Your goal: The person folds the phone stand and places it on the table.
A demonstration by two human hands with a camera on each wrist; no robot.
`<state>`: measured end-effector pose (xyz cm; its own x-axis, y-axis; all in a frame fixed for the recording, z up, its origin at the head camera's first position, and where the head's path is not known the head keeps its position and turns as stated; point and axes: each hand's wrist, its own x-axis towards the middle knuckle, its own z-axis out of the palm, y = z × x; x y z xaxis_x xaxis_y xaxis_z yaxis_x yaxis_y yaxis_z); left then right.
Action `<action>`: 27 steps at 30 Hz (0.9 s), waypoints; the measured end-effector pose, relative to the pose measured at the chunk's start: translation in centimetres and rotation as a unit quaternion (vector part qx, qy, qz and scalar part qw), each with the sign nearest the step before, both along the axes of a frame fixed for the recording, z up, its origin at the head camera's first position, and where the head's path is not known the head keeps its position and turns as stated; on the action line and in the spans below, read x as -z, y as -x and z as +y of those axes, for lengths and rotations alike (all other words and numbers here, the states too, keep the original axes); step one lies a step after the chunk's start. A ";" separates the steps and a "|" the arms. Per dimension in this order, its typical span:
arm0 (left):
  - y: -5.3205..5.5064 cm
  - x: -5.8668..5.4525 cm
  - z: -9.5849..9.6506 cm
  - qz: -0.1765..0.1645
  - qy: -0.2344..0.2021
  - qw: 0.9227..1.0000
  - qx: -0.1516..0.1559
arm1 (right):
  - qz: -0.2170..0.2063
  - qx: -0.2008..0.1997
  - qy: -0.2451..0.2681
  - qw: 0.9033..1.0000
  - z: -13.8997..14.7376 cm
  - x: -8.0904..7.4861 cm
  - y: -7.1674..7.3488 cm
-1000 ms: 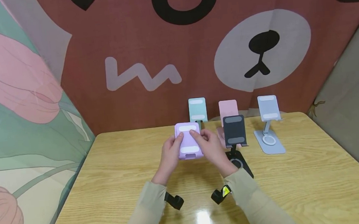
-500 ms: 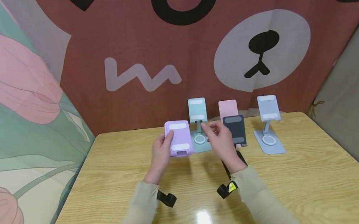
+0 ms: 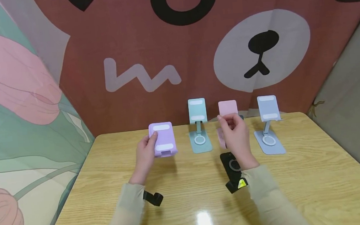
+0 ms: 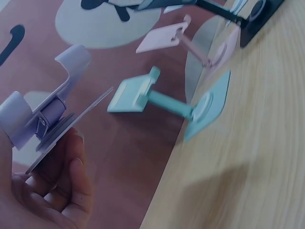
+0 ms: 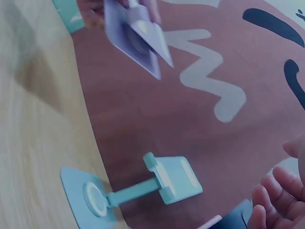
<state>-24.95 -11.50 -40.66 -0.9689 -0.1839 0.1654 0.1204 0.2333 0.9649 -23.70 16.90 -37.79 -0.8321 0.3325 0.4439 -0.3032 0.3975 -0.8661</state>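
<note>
My left hand (image 3: 145, 153) grips a folded purple phone stand (image 3: 163, 137) by its left side, thumb on the front plate, raised over the table. From the side, in the left wrist view, the stand's lip and hinge (image 4: 52, 110) show, with my fingers behind the base plate. My right hand (image 3: 238, 137) holds nothing; its fingers are loosely bent. It overlaps a black phone stand (image 3: 228, 163) and part of a pink phone stand (image 3: 227, 107) in the head view. The black stand's upper plate is mostly hidden by that hand.
A teal phone stand (image 3: 197, 111) stands unfolded between my hands, near the table's back edge. A light blue phone stand (image 3: 268, 109) stands to the right of my right hand. Behind the wooden table (image 3: 111, 204) hangs a cloth (image 3: 141, 108) printed with a bear face.
Both hands held the purple stand at first. My right hand has let go and moved right, towards the black stand. My left hand has carried the purple stand left, uncovering the teal stand.
</note>
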 end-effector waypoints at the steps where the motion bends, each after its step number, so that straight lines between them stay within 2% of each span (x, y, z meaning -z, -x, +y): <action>1: 0.1 0.1 -0.5 -0.005 0.002 1.000 -0.003 | 0.004 0.006 0.001 1.000 0.2 -0.1 0.0; 8: 0.3 0.4 -4.0 -0.024 0.025 0.999 -0.028 | 0.017 0.050 -0.002 0.999 2.0 -0.1 0.3; 21: 0.1 1.9 -8.9 -0.075 0.084 0.991 -0.070 | -0.054 0.095 -0.005 0.994 4.0 0.8 0.6; 27: -0.1 2.5 -10.8 -0.091 0.114 0.986 -0.075 | -0.115 0.083 0.015 0.990 4.6 1.3 0.7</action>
<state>-24.87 -22.25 -43.12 -0.9512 -0.3052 0.0447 -0.1026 0.4497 0.8873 -24.45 21.53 -39.05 -0.8424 0.4839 0.2371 -0.0296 0.3979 -0.9170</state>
